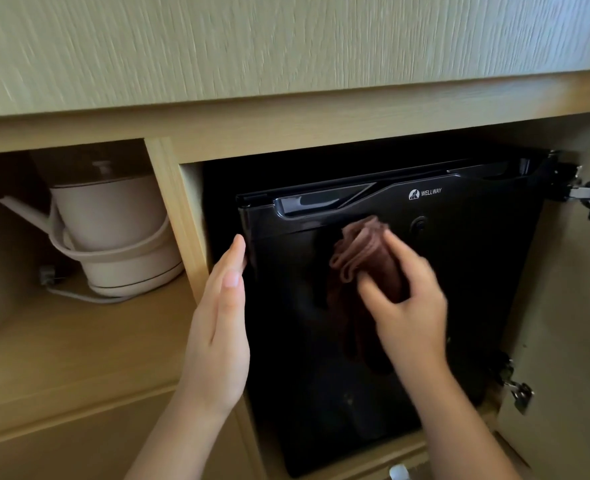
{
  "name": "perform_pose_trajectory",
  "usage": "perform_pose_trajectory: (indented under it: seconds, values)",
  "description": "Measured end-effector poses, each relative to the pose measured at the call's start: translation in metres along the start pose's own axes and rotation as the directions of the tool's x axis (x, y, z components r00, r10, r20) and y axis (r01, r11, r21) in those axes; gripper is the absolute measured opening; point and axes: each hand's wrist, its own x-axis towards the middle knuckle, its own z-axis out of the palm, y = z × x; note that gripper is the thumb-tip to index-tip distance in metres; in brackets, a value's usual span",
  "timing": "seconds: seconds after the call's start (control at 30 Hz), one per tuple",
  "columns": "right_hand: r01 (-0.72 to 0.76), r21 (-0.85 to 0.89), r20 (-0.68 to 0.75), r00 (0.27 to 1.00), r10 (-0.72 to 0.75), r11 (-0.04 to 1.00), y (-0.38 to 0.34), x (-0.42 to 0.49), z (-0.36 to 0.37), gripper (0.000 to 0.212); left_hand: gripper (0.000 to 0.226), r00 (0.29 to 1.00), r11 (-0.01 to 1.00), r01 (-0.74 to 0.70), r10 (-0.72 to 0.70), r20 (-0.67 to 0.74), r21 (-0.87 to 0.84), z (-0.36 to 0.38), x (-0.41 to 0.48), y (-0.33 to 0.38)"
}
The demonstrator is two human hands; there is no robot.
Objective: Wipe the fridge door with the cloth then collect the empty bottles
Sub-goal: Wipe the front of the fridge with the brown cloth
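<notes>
A small black fridge sits inside a wooden cabinet, and its glossy door [477, 271] faces me with a white logo near the top. My right hand [408, 303] grips a bunched reddish-brown cloth [359, 251] and presses it against the upper middle of the door. My left hand [221, 323] is flat with fingers straight, its fingertips against the door's left edge. No bottles are in view.
A pale electric kettle [113, 233] with its cord stands in the open shelf compartment to the left. The wooden cabinet door [570, 323] is swung open on the right, with metal hinges at top and bottom. A wooden countertop edge [286, 112] overhangs above.
</notes>
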Motion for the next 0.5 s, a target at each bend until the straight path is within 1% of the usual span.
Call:
perform_pose_trajectory:
  seconds: [0.07, 0.13, 0.2, 0.27, 0.3, 0.33, 0.37, 0.4, 0.5]
  values:
    - [-0.024, -0.014, -0.015, 1.000, 0.024, 1.000, 0.002, 0.000, -0.001, 0.057, 0.051, 1.000, 1.000, 0.002, -0.002, -0.006, 0.017, 0.000, -0.001, -0.001]
    - [0.016, -0.047, 0.032, 0.999, -0.015, 0.999, 0.003, -0.012, 0.009, 0.059, 0.049, 0.999, 0.999, -0.002, 0.004, -0.046, 0.045, 0.004, 0.000, -0.001]
    - [0.036, -0.056, 0.168, 0.986, -0.026, 0.998, 0.006, -0.030, 0.020, 0.059, 0.046, 0.995, 0.998, -0.006, 0.011, -0.101, 0.058, 0.010, 0.002, 0.000]
    - [0.047, -0.077, 0.303, 0.953, -0.022, 0.996, 0.009, -0.042, 0.022, 0.061, 0.046, 0.988, 0.998, 0.006, 0.005, -0.151, 0.067, 0.018, 0.003, 0.001]
    - [0.053, -0.082, 0.335, 0.942, -0.022, 0.995, 0.010, -0.044, 0.020, 0.061, 0.049, 0.985, 0.996, 0.012, 0.003, -0.171, 0.091, 0.019, 0.003, 0.001]
    - [0.053, -0.077, 0.335, 0.942, -0.025, 0.996, 0.011, -0.043, 0.014, 0.058, 0.054, 0.982, 0.991, 0.019, 0.005, -0.186, 0.130, 0.021, 0.003, 0.000]
    - [0.046, -0.055, 0.304, 0.952, -0.027, 0.997, 0.011, -0.039, 0.006, 0.055, 0.060, 0.981, 0.985, 0.026, 0.008, -0.196, 0.171, 0.023, 0.003, -0.001]
    - [0.030, -0.022, 0.249, 0.968, -0.024, 0.999, 0.012, -0.034, -0.003, 0.053, 0.065, 0.979, 0.979, 0.032, 0.010, -0.202, 0.203, 0.025, 0.003, -0.002]
    - [-0.007, 0.033, 0.023, 1.000, 0.006, 0.999, 0.018, -0.011, -0.034, 0.059, 0.076, 0.971, 0.963, 0.039, 0.027, -0.239, 0.266, 0.033, 0.004, -0.002]
